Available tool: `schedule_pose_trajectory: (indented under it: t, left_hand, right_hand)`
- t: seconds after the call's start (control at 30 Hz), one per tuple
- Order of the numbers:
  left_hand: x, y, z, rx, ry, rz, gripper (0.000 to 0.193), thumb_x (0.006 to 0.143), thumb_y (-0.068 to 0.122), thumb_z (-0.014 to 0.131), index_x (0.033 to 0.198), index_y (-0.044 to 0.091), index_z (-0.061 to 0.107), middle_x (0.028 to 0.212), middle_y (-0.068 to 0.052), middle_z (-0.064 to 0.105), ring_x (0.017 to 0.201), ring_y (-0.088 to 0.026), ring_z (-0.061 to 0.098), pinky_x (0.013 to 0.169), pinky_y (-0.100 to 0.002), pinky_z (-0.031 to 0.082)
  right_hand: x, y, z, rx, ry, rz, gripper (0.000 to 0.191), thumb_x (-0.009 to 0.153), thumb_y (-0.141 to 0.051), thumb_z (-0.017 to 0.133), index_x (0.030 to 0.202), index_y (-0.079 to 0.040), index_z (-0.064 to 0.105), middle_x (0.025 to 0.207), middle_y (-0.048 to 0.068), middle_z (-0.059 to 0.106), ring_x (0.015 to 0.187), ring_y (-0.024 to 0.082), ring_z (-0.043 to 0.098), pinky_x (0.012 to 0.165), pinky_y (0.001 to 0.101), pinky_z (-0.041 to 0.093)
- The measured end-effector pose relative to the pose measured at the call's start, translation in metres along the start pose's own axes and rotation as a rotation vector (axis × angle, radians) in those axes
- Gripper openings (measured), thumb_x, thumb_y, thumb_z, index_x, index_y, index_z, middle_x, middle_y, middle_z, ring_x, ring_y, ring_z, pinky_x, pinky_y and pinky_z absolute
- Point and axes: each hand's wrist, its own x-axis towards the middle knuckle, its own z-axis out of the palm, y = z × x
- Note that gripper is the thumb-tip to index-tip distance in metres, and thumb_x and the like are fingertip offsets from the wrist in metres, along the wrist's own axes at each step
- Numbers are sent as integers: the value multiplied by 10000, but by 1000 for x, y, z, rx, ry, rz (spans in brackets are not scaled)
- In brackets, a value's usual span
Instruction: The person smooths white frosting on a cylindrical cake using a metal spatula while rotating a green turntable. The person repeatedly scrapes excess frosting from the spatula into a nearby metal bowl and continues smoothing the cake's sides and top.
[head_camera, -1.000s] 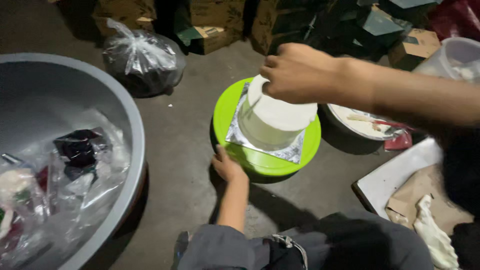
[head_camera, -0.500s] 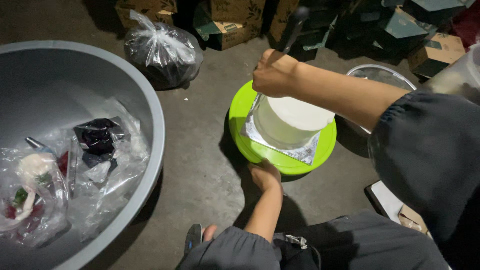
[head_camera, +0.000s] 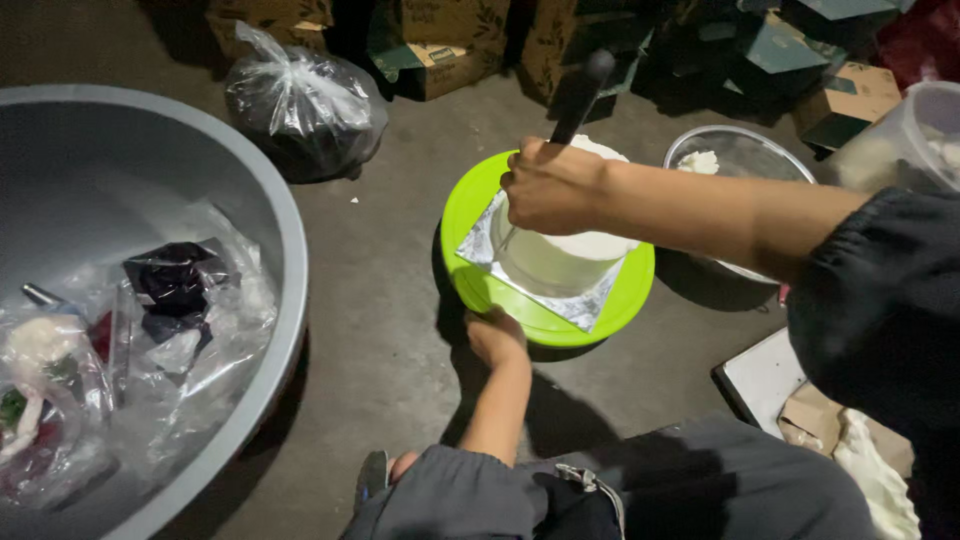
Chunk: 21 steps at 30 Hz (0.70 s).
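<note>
While the person crouches on the concrete floor, the right hand is closed around the dark handle of a spatula, whose blade runs down against the side of a white frosted cake. That cake stands on a silver square board in the middle of a lime-green turntable. Down at the near rim of the turntable, the left hand has its fingers curled on the edge. Just beyond the turntable sits a metal bowl with a dab of cream. Off to the left, a large grey basin holds crumpled plastic bags, and a tied clear bag lies near cardboard boxes.
</note>
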Motion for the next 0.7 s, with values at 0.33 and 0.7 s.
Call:
schedule_pose_trajectory:
  t: [0.33, 0.7]
  left_hand:
    - [61, 5, -2, 114, -16, 157, 303, 886, 167, 656, 1134, -6, 682, 1088, -235, 736, 990, -423, 713, 869, -472, 549]
    - [103, 47, -10, 254, 26, 462, 429, 829, 164, 707, 1179, -80, 669, 1142, -324, 680, 1081, -474, 650, 957, -481, 501]
  right_hand:
    - [-33, -18, -22, -156, 30, -72, 197, 797, -309, 628, 673, -197, 733, 816, -43, 660, 836, 169, 623, 643, 316, 386]
    - [-67, -32, -16, -156, 82, -108, 142, 698, -269, 667, 627, -160, 723, 776, -32, 569, 814, 193, 564, 650, 329, 353]
